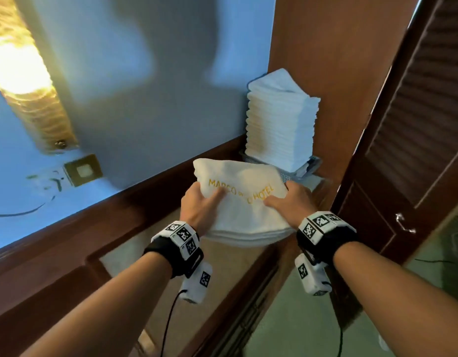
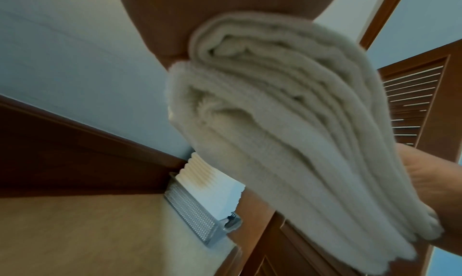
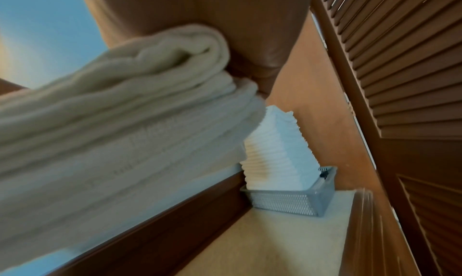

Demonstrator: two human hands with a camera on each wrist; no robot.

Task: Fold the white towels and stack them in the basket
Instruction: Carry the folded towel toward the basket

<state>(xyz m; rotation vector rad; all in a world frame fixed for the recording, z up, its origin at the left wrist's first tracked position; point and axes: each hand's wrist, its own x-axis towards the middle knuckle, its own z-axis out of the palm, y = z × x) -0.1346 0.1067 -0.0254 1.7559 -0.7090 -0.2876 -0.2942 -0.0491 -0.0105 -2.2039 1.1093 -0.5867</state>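
A folded white towel (image 1: 244, 202) with gold hotel lettering is held in the air between both hands, above the counter. My left hand (image 1: 201, 206) grips its left side, thumb on top. My right hand (image 1: 291, 202) grips its right side the same way. From the wrist views its layered edge (image 2: 287, 132) (image 3: 112, 132) hangs under the palms. Just beyond it stands a tall stack of folded white towels (image 1: 280, 119) (image 3: 277, 151) in a grey mesh basket (image 1: 311, 163) (image 2: 195, 213) (image 3: 287, 201), set in the far corner of the counter.
The beige counter top (image 1: 222, 261) has a dark wooden rim and backsplash (image 1: 135, 202) under a pale blue wall. A wooden side panel (image 1: 325, 73) rises behind the basket. A louvred door (image 1: 416, 124) stands close on the right. A lit wall lamp (image 1: 22, 73) is at far left.
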